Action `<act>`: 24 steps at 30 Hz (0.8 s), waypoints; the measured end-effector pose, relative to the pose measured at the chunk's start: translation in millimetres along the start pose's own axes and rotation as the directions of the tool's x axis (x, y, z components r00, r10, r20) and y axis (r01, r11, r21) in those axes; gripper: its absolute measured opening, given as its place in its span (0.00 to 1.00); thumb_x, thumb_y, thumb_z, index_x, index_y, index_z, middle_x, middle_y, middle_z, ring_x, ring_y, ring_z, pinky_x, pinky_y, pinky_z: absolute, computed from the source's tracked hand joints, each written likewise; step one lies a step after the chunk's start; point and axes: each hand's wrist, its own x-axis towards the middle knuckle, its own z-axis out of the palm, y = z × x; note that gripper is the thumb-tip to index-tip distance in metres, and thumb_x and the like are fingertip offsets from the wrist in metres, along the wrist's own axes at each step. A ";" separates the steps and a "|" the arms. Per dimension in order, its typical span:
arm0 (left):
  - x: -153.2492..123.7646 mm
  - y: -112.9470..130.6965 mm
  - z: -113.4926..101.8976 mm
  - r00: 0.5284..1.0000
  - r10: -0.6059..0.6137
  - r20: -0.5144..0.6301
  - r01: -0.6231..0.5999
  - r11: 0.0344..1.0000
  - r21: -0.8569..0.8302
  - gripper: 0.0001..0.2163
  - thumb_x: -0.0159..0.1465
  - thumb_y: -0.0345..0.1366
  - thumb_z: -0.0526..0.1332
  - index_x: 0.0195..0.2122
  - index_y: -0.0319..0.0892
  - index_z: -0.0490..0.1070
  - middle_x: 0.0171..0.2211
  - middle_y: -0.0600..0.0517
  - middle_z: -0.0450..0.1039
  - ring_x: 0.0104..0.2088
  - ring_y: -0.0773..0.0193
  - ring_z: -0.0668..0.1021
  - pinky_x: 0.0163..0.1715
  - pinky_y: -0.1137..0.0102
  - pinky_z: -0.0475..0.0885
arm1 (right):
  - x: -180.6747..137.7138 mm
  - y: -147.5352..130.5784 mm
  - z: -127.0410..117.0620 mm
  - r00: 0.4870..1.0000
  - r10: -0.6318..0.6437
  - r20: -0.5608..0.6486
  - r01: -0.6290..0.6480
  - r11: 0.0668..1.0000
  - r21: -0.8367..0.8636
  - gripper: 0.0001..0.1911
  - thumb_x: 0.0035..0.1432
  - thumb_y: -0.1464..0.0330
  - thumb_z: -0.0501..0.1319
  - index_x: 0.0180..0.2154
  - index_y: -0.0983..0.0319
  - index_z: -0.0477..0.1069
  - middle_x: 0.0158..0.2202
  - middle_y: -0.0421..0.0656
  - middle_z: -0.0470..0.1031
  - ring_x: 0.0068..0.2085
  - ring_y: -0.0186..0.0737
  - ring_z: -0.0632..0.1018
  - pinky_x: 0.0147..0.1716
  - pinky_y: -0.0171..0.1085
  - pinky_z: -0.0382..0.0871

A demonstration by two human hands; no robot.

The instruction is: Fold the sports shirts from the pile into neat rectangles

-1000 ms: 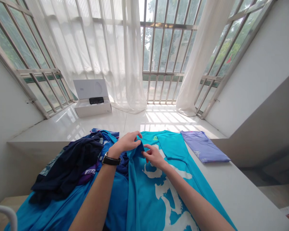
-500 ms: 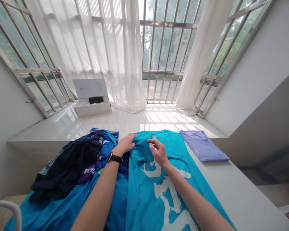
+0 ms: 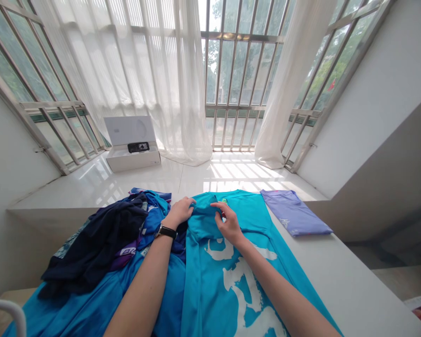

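A teal T-shirt (image 3: 231,276) with a white print lies flat on the white table (image 3: 354,285), collar end far from me. My left hand (image 3: 181,211), with a black watch on the wrist, pinches the folded sleeve edge near the shirt's top left. My right hand (image 3: 228,222) grips the same fold of teal cloth just to the right, fingers curled on it. The two hands are close together, a short span of cloth between them.
A heap of dark navy and blue clothes (image 3: 101,243) lies at the left of the table. A folded lilac garment (image 3: 294,217) sits at the far right. An open white box (image 3: 131,145) stands on the sill before the barred window and curtains.
Both hands have carried the sleeve fold away from me toward the collar and flattened it there. The right hand has moved up beside the left.
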 end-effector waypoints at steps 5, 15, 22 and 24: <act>-1.3 -0.7 -0.3 0.999 -0.025 -0.043 0.025 1.000 0.002 0.10 0.66 0.38 0.59 0.44 0.44 0.77 0.44 0.46 0.74 0.42 0.54 0.80 0.42 0.67 0.72 | 3.0 3.6 -7.6 0.999 0.035 -0.033 -0.035 0.999 -0.009 0.11 0.63 0.67 0.56 0.43 0.59 0.75 0.43 0.46 0.79 0.42 0.43 0.78 0.37 0.39 0.75; 17.0 -6.7 13.3 0.963 -0.110 -0.245 0.080 0.989 -0.126 0.11 0.70 0.41 0.54 0.44 0.45 0.74 0.39 0.49 0.79 0.37 0.59 0.80 0.38 0.69 0.71 | 6.3 13.5 -16.9 0.978 0.200 -0.058 -0.202 0.979 -0.040 0.23 0.60 0.59 0.59 0.55 0.61 0.70 0.51 0.50 0.74 0.44 0.45 0.76 0.35 0.40 0.76; 17.3 -6.9 23.4 0.952 -0.056 -0.300 0.020 0.992 -0.123 0.11 0.69 0.34 0.56 0.50 0.42 0.71 0.46 0.45 0.78 0.47 0.57 0.79 0.46 0.67 0.73 | 6.2 42.6 -23.3 0.967 0.238 -0.090 -0.252 0.946 -0.206 0.24 0.58 0.65 0.59 0.56 0.64 0.68 0.49 0.53 0.73 0.42 0.46 0.77 0.40 0.44 0.76; 15.1 -6.4 22.7 0.952 -0.018 -0.306 -0.015 0.994 -0.104 0.14 0.67 0.32 0.57 0.53 0.41 0.69 0.50 0.43 0.75 0.51 0.54 0.76 0.50 0.64 0.72 | 5.3 48.2 -28.8 0.970 0.239 -0.046 -0.242 0.930 -0.277 0.23 0.59 0.66 0.58 0.56 0.63 0.69 0.51 0.52 0.72 0.37 0.42 0.77 0.41 0.44 0.75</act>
